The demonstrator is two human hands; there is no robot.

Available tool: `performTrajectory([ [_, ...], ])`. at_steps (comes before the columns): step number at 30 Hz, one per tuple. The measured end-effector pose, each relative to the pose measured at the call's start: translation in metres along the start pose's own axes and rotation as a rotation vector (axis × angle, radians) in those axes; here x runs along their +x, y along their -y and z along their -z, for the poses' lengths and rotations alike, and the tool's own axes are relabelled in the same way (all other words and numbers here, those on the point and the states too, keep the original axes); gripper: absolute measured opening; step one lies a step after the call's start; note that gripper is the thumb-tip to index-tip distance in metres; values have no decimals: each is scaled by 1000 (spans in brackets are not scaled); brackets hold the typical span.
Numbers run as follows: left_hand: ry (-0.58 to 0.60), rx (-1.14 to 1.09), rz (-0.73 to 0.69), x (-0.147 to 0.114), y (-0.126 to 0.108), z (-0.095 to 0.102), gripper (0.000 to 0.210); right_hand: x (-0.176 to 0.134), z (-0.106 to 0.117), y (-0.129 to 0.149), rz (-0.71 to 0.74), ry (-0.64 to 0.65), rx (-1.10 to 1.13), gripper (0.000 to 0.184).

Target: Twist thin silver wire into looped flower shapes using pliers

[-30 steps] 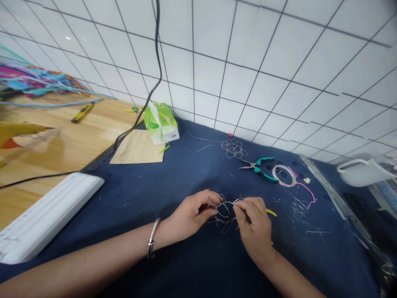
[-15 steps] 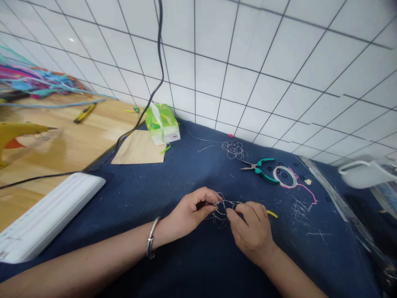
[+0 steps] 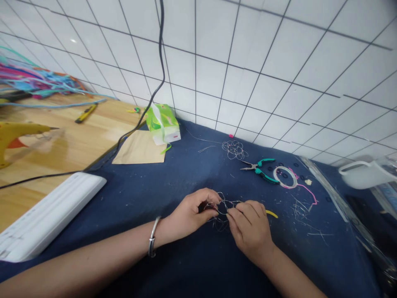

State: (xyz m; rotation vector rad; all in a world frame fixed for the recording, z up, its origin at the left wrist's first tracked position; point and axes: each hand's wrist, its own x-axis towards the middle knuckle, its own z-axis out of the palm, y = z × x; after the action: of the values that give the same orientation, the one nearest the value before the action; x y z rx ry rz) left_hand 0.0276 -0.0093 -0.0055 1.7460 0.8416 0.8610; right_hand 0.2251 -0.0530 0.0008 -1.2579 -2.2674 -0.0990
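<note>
Thin silvery wire bent into several loops [image 3: 223, 205] is held between my two hands, just above the dark blue cloth [image 3: 186, 265]. My left hand [image 3: 194, 211], with a silver bangle at the wrist, pinches the loops' left side between thumb and fingers. On the right side, my right hand [image 3: 252, 227] grips the wire with its thumb and forefinger close together, the other fingers curled. Part of the wire is hidden behind the fingers. A yellow piece [image 3: 272, 214], probably a tool handle, pokes out beyond my right hand.
Behind my hands lie another looped wire piece [image 3: 234, 150], green-handled pliers [image 3: 259, 167] and a white ring [image 3: 274, 176] with pink cord. Wire scraps [image 3: 300, 209] are at right. Leftward are a white power strip [image 3: 52, 217], brown paper [image 3: 139, 149], a tissue pack [image 3: 161, 120] and a yellow glue gun [image 3: 18, 134].
My left thumb and fingers have shifted slightly on the wire loops. My right fingers have closed in a little at the loops' right side. Both hands stay in nearly the same place.
</note>
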Motion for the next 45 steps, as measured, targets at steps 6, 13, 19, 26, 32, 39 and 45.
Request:
performTrajectory([
  [6, -16, 193, -134, -2, 0, -1, 21, -1, -4, 4, -71, -1, 157, 10],
  [13, 6, 197, -203, -3, 2, 0, 14, -1, -4, 6, -177, -25, 234, 10],
  [19, -62, 56, -116, 0, -4, 3, 7, -1, -3, 7, -131, -13, 175, 9],
  [26, -52, -157, 90, -1, 0, 0, 8, -1, 0, 6, -32, -4, 11, 12],
  [32, -31, -342, 166, -1, 1, -2, 7, -4, 0, 2, 82, 13, -108, 17],
  [39, -34, -278, 142, 0, 0, 0, 7, -3, 0, 2, 90, 48, -131, 11],
  [45, -56, -173, 87, 0, 2, -4, 7, 0, 3, 6, 50, -17, -46, 12],
])
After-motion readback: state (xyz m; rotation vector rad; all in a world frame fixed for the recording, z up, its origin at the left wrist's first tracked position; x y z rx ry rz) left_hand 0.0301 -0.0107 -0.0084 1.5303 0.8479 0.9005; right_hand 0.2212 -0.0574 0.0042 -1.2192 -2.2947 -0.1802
